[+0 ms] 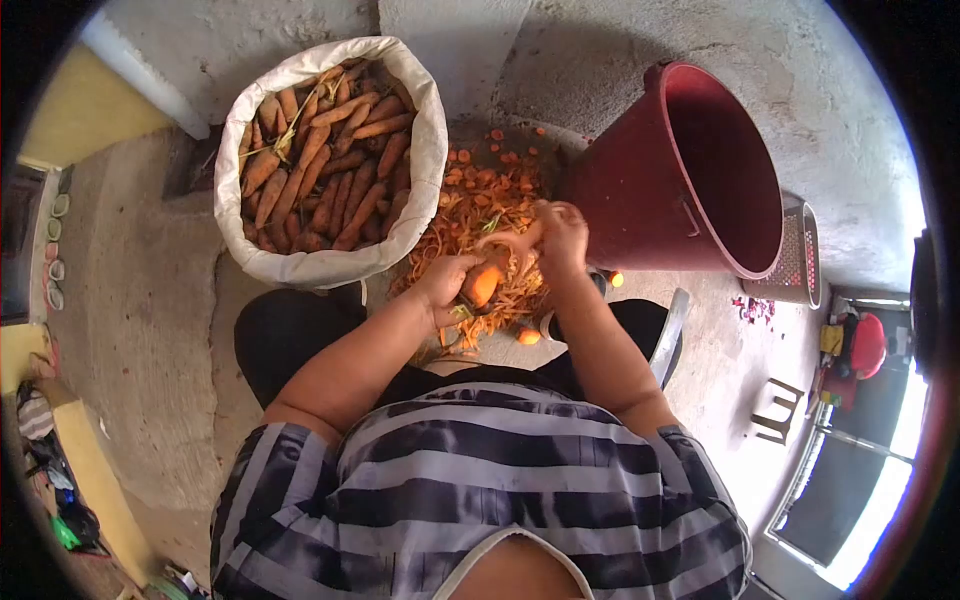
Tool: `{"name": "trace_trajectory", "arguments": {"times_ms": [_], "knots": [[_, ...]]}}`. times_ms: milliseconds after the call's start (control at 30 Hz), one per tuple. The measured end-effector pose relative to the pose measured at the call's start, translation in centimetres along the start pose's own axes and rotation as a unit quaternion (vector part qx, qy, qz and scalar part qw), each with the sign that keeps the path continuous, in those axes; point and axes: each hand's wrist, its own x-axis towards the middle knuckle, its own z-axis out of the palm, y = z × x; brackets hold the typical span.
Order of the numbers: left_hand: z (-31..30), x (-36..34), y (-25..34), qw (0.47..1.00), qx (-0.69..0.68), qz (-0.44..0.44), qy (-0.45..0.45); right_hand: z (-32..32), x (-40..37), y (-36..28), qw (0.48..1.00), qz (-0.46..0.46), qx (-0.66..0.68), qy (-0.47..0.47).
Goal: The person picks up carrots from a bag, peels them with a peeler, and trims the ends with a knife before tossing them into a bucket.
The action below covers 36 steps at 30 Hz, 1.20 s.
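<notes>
My left hand [444,287] is wrapped round a carrot [484,286], whose bright orange surface faces up and to the right. To the right of it, my right hand [562,236] is closed, its fingers blurred; what it holds, if anything, I cannot make out. A pale, smeared curved shape lies between the two hands. Beneath them spreads a heap of orange peelings and cut carrot pieces [465,200]. On the left, a white sack [432,150] with a rolled rim is full of unpeeled carrots [330,165].
A large dark red bucket [640,180] leans at the right with its mouth open. Behind it stands a perforated basket [812,250]. A wall [580,50] runs along the top. An orange piece [528,337] lies near my legs. Red scraps dot the floor at right.
</notes>
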Motion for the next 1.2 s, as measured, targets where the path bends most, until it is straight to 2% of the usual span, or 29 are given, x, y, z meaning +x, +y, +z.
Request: {"name": "trace_trajectory", "arguments": {"times_ms": [33, 67, 100, 167, 233, 267, 367, 400, 467, 500, 533, 567, 600, 633, 667, 767, 833, 900, 933, 967, 1000, 1033, 1100, 1167, 1200], "knots": [[0.1, -0.2, 0.2, 1.0, 0.023, -0.001, 0.007, -0.8, 1.6, -0.2, 0.997, 0.0, -0.047, 0.065], [0.4, -0.7, 0.5, 0.999, 0.047, -0.003, 0.015, -2.1, 3.7, 0.5, 0.985, -0.041, -0.122, 0.118], [0.7, -1.0, 0.7, 0.997, 0.071, -0.006, 0.023, -3.1, 3.9, -0.5, 0.986, 0.002, -0.085, 0.142], [1.5, -1.0, 1.0, 0.998, 0.057, 0.011, 0.031, -2.9, 3.3, -2.0, 0.982, -0.016, -0.061, 0.179], [2.1, -1.3, 1.4, 0.999, 0.029, 0.009, 0.03, -1.2, 0.5, -3.3, 0.996, -0.048, 0.027, 0.069], [1.0, -0.9, 1.3, 0.999, 0.028, 0.01, -0.03, 0.1, -1.4, -3.8, 0.997, -0.069, 0.006, 0.042], [1.0, -0.7, 0.6, 0.999, 0.034, 0.033, 0.01, 2.5, -5.5, -4.1, 0.996, -0.063, 0.001, -0.064], [2.5, -1.5, 0.7, 0.999, -0.001, 0.045, -0.016, 2.2, -4.6, -3.5, 0.996, -0.081, -0.017, -0.036], [1.0, -0.8, 0.4, 0.999, 0.01, -0.003, -0.032, 0.8, -0.4, -0.9, 0.992, -0.116, -0.055, 0.017], [0.3, -0.5, 0.2, 0.999, 0.015, -0.025, -0.04, -0.8, 2.1, -0.7, 0.986, -0.069, -0.127, 0.088], [0.3, -0.5, 0.0, 0.998, 0.047, -0.027, -0.012, -3.1, 4.5, 0.2, 0.97, -0.092, -0.165, 0.153], [0.6, -0.7, 0.1, 0.999, 0.041, -0.026, -0.005, -6.0, 7.7, 2.1, 0.964, -0.076, -0.153, 0.204], [1.2, -1.0, 0.5, 0.999, 0.036, -0.025, 0.002, -7.2, 7.3, 0.8, 0.948, -0.084, -0.203, 0.231], [1.7, -1.3, 0.7, 0.999, 0.026, -0.025, 0.009, -6.8, 6.4, -0.8, 0.956, -0.044, -0.133, 0.258], [1.9, -1.4, 0.9, 0.998, 0.042, -0.003, 0.051, -6.2, 5.5, -1.6, 0.963, -0.069, -0.123, 0.23], [0.4, 0.0, 0.6, 1.0, 0.023, 0.002, 0.012, -1.4, -0.5, -5.0, 0.976, -0.099, -0.145, 0.129], [1.5, -0.4, 0.4, 0.997, 0.065, 0.037, 0.032, 0.9, -3.7, -4.2, 0.992, -0.118, -0.047, 0.023], [1.8, -0.5, 0.2, 0.994, 0.085, 0.051, 0.036, 2.4, -5.7, -3.3, 0.99, -0.128, -0.013, -0.065], [1.6, -0.4, -0.1, 0.995, 0.081, 0.049, 0.03, 2.1, -5.2, -3.2, 0.985, -0.118, -0.114, -0.057], [1.3, -0.4, -0.3, 0.996, 0.077, 0.047, 0.024, 1.3, -3.5, -2.2, 0.988, -0.104, -0.115, -0.018], [0.6, -0.3, 0.1, 0.994, 0.112, 0.002, 0.013, 0.0, -0.7, -0.6, 0.989, -0.091, -0.117, 0.019], [0.9, -0.5, 0.1, 0.996, 0.084, -0.004, 0.016, -1.2, 1.6, 0.0, 0.988, -0.079, -0.118, 0.056], [1.8, -1.1, 0.2, 0.999, 0.027, -0.017, 0.02, -3.5, 4.0, -0.9, 0.955, -0.104, -0.211, 0.179], [1.4, -0.8, 0.6, 0.999, 0.002, -0.04, 0.002, -5.4, 5.1, -1.2, 0.951, -0.073, -0.187, 0.234], [0.7, -0.4, 0.6, 0.999, -0.021, -0.04, -0.012, -3.8, 2.9, -3.5, 0.963, -0.074, -0.147, 0.215]]}}
